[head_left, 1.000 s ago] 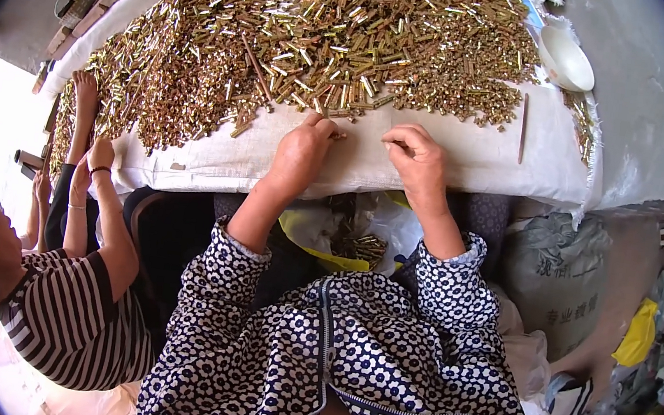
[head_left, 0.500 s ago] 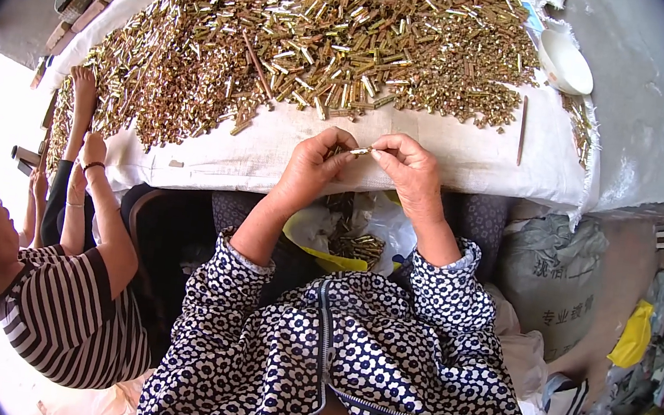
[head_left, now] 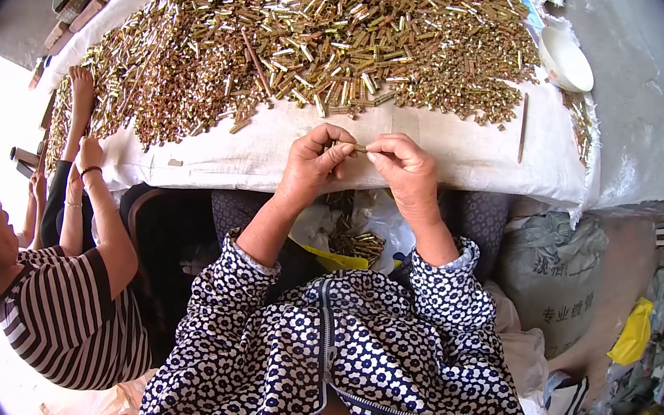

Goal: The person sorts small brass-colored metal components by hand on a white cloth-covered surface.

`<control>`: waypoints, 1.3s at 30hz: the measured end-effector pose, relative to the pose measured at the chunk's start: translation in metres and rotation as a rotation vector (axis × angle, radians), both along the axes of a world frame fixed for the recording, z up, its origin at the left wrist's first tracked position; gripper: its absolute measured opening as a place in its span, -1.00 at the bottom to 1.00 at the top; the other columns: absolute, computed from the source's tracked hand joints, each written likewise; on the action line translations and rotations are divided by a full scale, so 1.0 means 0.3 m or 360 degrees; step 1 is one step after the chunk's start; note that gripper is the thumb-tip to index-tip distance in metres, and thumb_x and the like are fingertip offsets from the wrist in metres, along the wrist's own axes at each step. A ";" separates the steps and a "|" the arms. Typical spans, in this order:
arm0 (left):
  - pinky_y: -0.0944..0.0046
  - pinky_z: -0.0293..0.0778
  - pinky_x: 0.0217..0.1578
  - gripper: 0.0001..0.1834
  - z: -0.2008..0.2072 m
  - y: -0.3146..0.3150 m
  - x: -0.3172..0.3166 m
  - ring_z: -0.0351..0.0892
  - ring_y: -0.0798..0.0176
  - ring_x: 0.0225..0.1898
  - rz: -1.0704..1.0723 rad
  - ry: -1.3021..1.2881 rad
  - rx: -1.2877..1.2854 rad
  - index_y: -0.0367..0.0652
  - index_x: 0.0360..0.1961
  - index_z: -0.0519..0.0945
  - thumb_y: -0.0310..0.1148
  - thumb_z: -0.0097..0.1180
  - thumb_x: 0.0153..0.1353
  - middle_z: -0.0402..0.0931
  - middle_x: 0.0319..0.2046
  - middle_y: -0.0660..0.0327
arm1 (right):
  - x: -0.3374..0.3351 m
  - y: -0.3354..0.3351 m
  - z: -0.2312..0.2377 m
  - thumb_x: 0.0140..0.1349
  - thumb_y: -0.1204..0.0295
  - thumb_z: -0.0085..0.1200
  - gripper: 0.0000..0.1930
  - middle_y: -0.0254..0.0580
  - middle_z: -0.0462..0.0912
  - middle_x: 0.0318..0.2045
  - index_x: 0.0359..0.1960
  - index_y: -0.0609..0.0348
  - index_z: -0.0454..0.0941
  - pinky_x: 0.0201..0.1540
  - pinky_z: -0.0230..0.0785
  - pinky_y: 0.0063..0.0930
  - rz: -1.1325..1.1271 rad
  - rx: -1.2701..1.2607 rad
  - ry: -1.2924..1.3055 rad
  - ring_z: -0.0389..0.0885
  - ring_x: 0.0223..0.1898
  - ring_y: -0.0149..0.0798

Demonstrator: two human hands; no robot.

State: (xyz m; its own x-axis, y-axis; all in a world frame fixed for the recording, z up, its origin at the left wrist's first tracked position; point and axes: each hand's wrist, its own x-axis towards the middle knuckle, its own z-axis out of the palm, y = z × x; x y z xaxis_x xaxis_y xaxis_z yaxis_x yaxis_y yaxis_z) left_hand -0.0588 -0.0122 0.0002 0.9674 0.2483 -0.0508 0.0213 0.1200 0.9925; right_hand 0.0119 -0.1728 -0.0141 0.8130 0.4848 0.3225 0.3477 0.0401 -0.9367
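Observation:
Between both hands is a small, slim brass-coloured metal piece (head_left: 360, 149), just above the near edge of the cloth-covered table (head_left: 256, 152). My left hand (head_left: 310, 167) pinches one end between thumb and fingers. The other end is in the fingertips of my right hand (head_left: 410, 176). Fingers hide much of the piece, so its exact kind cannot be made out. Beyond my hands spreads a big heap of brass-coloured metal tubes and small nut-like parts (head_left: 327, 41). Below them, at my lap, similar long pieces (head_left: 360, 246) lie in a plastic-lined container with a yellow rim (head_left: 334, 261).
A white bowl (head_left: 566, 60) stands at the table's far right, beyond a thin brown stick (head_left: 522, 127). Another stick (head_left: 257, 64) rests on the heap. At the left sits a person in a striped shirt (head_left: 78, 317), hands at the table. Grey sacks (head_left: 552, 268) are on the right.
The piece between my hands has turned and now shows darker and thinner. My fingers have shifted on it, and my left hand has tilted slightly. The heap looks the same.

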 end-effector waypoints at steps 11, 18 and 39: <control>0.11 0.46 -0.46 -0.92 -0.036 -0.074 0.053 0.53 -0.03 -0.47 -0.0163 -0.0491 0.1616 -0.23 -0.31 0.46 -0.56 0.03 0.13 0.51 -0.43 0.02 | 0.031 -0.040 0.005 -0.09 0.65 0.10 -0.84 -0.15 0.54 -0.41 -0.44 0.14 0.50 -0.29 0.42 -0.24 -0.0285 -0.0622 -0.0785 0.53 -0.31 -0.02; 0.02 0.47 -0.41 -0.86 0.010 -0.125 0.065 0.53 -0.15 -0.42 -0.0320 -0.0327 0.2101 -0.21 -0.38 0.39 -0.58 -0.02 -0.02 0.45 -0.41 -0.01 | 0.209 -0.167 -0.007 -0.04 0.54 0.18 -0.78 -0.12 0.55 -0.21 -0.29 0.13 0.54 -0.08 0.40 -0.25 -0.0929 -0.1088 -0.0828 0.53 -0.13 -0.06; 0.13 0.43 -0.20 -0.95 0.007 0.043 0.294 0.47 0.04 -0.19 -0.0062 -0.0265 0.2606 -0.16 -0.44 0.53 -0.44 0.08 0.05 0.47 -0.35 0.15 | 0.311 -0.136 -0.164 -0.04 0.52 0.18 -0.87 -0.22 0.53 -0.31 -0.40 0.04 0.59 -0.23 0.42 -0.25 -0.1201 -0.1228 -0.0658 0.52 -0.23 -0.09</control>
